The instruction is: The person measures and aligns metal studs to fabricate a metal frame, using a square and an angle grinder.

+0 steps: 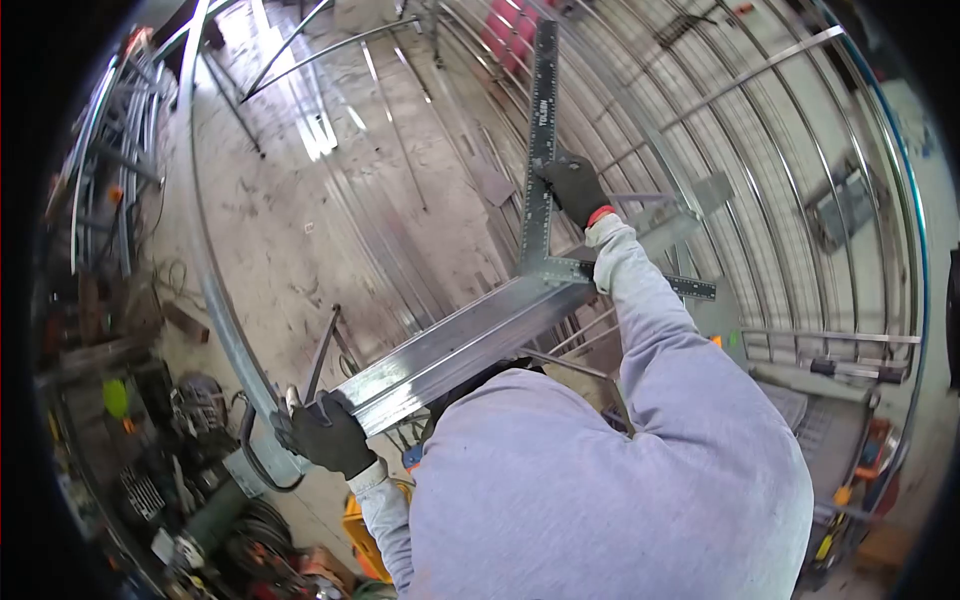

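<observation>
My right hand (575,190), in a dark glove, grips the long blade of a black framing square (541,130) marked with white scales. The square's corner rests at the right end of a shiny galvanised metal beam (455,345), and its short arm passes beneath my right wrist. At the beam's left end is my left hand (328,435), also gloved. Its fingers curl over the lower part of a curved metal bar (205,240), while the palm sits against the beam's end. The glove hides the exact contact there.
A large frame of parallel metal rods (760,190) stands at the right. Metal lengths lie on the stained floor (290,230) ahead. Stacked metal sections (120,190) are at far left. Tools and cables (250,540) clutter the lower left, near a yellow case (365,540).
</observation>
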Tool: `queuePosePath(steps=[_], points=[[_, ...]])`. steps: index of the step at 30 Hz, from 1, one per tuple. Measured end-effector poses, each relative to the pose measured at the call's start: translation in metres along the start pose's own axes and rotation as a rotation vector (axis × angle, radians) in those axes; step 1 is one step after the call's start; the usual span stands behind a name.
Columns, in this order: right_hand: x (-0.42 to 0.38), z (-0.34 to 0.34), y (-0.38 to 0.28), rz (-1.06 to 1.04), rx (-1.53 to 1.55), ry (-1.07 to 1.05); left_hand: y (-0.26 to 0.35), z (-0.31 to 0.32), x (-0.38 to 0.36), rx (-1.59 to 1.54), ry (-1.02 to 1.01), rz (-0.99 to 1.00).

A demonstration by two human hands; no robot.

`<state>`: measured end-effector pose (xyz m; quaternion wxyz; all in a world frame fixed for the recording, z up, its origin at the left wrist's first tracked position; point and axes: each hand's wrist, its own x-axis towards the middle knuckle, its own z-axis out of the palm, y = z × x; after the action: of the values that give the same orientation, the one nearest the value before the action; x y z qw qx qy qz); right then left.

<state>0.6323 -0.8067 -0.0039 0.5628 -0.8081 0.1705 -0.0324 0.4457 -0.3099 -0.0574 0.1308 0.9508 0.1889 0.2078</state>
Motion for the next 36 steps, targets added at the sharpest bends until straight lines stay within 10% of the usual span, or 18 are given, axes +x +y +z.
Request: queuePosePath(steps=[6, 9, 12, 14, 20, 22, 25, 27, 33, 36], points=[[0.016, -0.074, 0.087, 0.057, -0.198, 0.145, 0.002, 0.002, -0.001, 0.032, -0.022, 0.001], [0.030, -0.093, 0.118, -0.277, -0.565, 0.114, 0.001, -0.001, 0.003, 0.051, -0.036, -0.012], [0.036, -0.100, 0.131, -0.314, -0.657, 0.094, 0.005, -0.004, 0.006, 0.310, 0.205, 0.258], [0.051, -0.108, 0.155, -0.378, -0.803, 0.083, 0.004, -0.005, 0.004, 0.012, -0.149, -0.082], [0.021, -0.096, 0.103, 0.343, 0.422, 0.054, -0.008, 0.007, 0.001, 0.218, 0.144, 0.203], [0.041, -0.113, 0.134, 0.332, 0.299, -0.036, 0.006, -0.002, 0.002, -0.030, -0.039, -0.049], [0.046, -0.114, 0.150, -0.225, -0.633, 0.514, -0.013, 0.018, -0.001, 0.218, 0.283, 0.203], [0.058, -0.074, 0.112, -0.474, -0.856, 0.940, -0.006, 0.021, -0.009, -0.194, 0.131, -0.047], [0.070, 0.146, -0.077, -0.930, -0.369, 0.013, 0.048, 0.000, -0.011, -0.343, -0.058, 0.353], [0.090, 0.263, -0.136, -1.295, -0.288, -0.365, 0.058, -0.009, -0.018, -0.136, -0.384, 0.174]])
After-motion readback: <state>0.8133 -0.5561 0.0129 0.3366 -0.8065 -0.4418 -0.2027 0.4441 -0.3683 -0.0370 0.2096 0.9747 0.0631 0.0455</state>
